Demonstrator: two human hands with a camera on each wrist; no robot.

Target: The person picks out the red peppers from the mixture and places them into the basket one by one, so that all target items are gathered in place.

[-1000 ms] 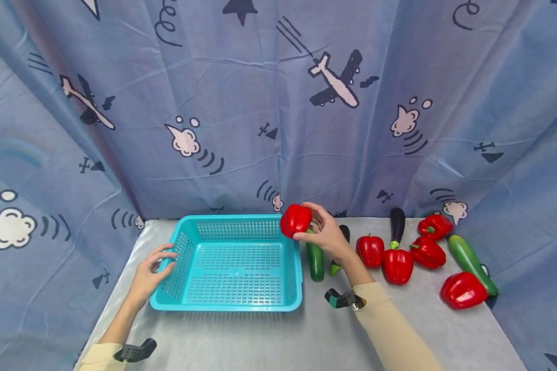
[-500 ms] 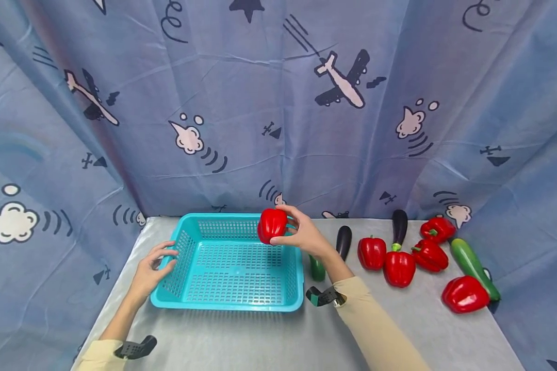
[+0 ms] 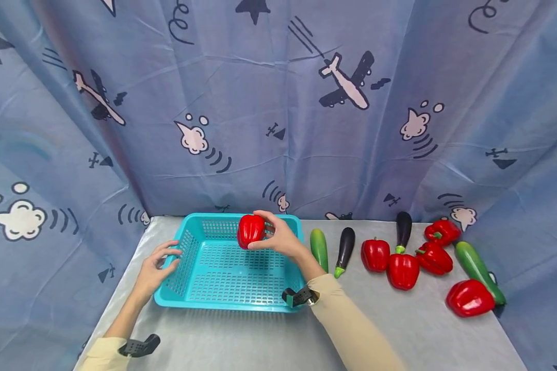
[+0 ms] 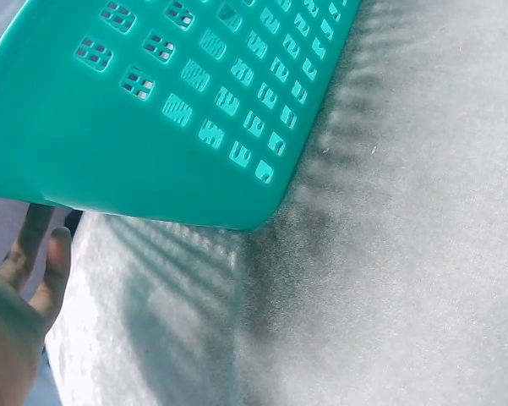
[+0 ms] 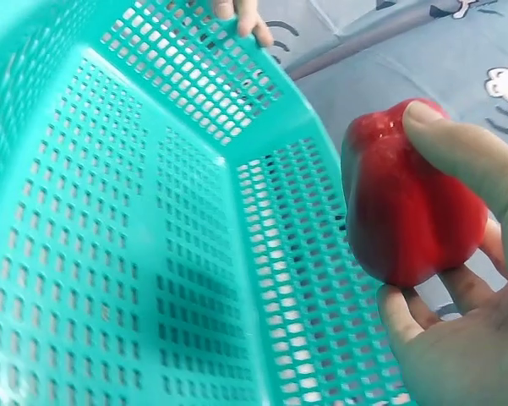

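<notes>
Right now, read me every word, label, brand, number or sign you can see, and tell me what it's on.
None: no readable text in any view.
The curtain carries only drawings.
The turquoise basket and the red pepper in the right hand show no lettering.
Any marks on the dark wrist devices are too small to read.

and it's glossy scarlet on the held bell pepper [image 3: 249,231], blazing against the turquoise of the basket [image 3: 227,281] with its grid of holes! out on the pale grey tabletop [image 3: 241,340], more red on the green-stemmed other peppers [image 3: 403,272], green cucumbers [image 3: 318,246], purple-black eggplants [image 3: 346,246]; then cream sleeves [image 3: 348,322], and a blue curtain [image 3: 241,175] printed with white-and-navy planes, white clouds, dark stars!
</notes>
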